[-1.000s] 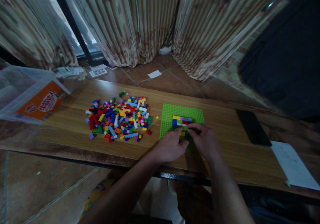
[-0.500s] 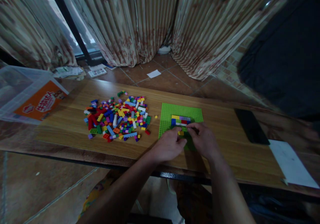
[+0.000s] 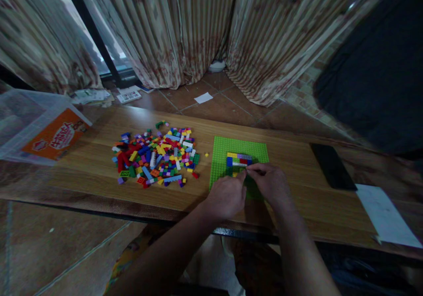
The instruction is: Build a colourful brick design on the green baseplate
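A green studded baseplate point(image 3: 219, 149) lies on the table, bearing a small build of toy bricks point(image 3: 238, 159) in yellow, blue, white, red and grey. My left hand point(image 3: 228, 194) is over the plate's near edge, its fingers mostly curled and the index finger reaching to the build's near right corner. There it meets the fingertips of my right hand point(image 3: 271, 185), which are pinched together. Whatever lies between the fingertips is too small and covered to make out. Part of the build's near side is hidden by the hands.
Left of the plate spreads a pile of loose toy bricks point(image 3: 155, 157), with one small yellow brick point(image 3: 206, 154) apart from it. A clear plastic box point(image 3: 39, 104) with an orange label stands at the far left. On the right lie a black phone-like slab point(image 3: 333, 167) and white paper point(image 3: 387, 216).
My left hand has turned and shifted slightly right, its index finger now meeting the right fingertips. The right hand stays nearly in place, over the build's near right corner.
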A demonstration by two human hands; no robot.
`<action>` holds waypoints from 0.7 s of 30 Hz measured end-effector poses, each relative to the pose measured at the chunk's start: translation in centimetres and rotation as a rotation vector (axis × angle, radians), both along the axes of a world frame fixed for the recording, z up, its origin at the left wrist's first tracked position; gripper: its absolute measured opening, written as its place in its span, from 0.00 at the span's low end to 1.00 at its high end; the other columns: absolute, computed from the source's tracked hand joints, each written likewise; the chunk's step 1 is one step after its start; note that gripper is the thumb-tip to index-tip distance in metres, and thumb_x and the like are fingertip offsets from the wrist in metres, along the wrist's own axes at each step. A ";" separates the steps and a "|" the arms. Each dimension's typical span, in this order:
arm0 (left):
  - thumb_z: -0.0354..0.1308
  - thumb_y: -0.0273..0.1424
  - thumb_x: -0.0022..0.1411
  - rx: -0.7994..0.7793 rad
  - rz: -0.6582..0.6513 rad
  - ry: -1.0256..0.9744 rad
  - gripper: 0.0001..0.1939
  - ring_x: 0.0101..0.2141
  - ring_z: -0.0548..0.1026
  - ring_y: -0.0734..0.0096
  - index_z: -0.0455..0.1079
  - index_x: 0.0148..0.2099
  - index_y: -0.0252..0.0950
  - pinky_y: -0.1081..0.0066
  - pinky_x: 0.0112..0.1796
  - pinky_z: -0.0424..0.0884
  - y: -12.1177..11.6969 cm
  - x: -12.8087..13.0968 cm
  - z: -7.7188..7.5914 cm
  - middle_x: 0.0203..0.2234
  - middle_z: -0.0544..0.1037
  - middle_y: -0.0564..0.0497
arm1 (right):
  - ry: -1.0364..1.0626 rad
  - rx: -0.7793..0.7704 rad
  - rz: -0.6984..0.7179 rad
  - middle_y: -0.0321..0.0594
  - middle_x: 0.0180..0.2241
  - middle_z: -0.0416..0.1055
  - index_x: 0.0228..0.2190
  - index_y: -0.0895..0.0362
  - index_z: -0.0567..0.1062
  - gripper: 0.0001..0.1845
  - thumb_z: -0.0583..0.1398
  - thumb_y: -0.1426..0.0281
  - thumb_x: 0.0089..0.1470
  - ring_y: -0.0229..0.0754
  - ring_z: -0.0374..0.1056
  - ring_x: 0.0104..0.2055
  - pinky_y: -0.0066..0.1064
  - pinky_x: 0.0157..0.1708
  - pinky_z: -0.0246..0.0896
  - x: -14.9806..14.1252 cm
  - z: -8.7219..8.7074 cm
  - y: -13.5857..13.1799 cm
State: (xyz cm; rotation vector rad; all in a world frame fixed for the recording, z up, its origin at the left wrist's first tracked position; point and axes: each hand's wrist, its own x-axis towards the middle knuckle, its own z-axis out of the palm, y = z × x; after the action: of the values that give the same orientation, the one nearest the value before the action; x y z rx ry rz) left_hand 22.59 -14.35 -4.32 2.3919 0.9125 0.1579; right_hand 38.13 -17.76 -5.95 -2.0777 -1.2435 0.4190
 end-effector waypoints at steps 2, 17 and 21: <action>0.44 0.28 0.65 0.057 -0.018 0.035 0.26 0.36 0.80 0.53 0.57 0.65 0.28 0.58 0.37 0.75 -0.3 0.3 0.0 0.35 0.80 0.39 | 0.006 -0.010 -0.002 0.40 0.30 0.78 0.28 0.54 0.81 0.09 0.60 0.65 0.48 0.45 0.72 0.34 0.37 0.38 0.64 0.1 0.0 0.1; 0.45 0.31 0.67 0.094 -0.042 0.094 0.26 0.34 0.80 0.56 0.54 0.65 0.29 0.62 0.34 0.76 -0.9 0.0 0.3 0.33 0.81 0.41 | 0.315 0.125 -0.227 0.40 0.26 0.78 0.29 0.57 0.82 0.16 0.65 0.59 0.39 0.42 0.70 0.26 0.32 0.28 0.64 1.4 0.0 0.3; 0.45 0.34 0.67 0.059 0.007 0.006 0.26 0.37 0.80 0.58 0.54 0.65 0.33 0.60 0.39 0.76 -0.3 -1.2 0.1 0.36 0.81 0.43 | 0.333 0.237 -0.336 0.40 0.25 0.76 0.33 0.59 0.81 0.18 0.64 0.59 0.42 0.38 0.66 0.23 0.30 0.24 0.60 1.1 0.6 0.7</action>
State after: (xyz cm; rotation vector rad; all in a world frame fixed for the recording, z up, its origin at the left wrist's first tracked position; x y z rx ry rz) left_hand 21.41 -14.65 -4.25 2.4446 0.9310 0.1820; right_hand 39.23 -17.07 -5.31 -1.8735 -0.6984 0.4180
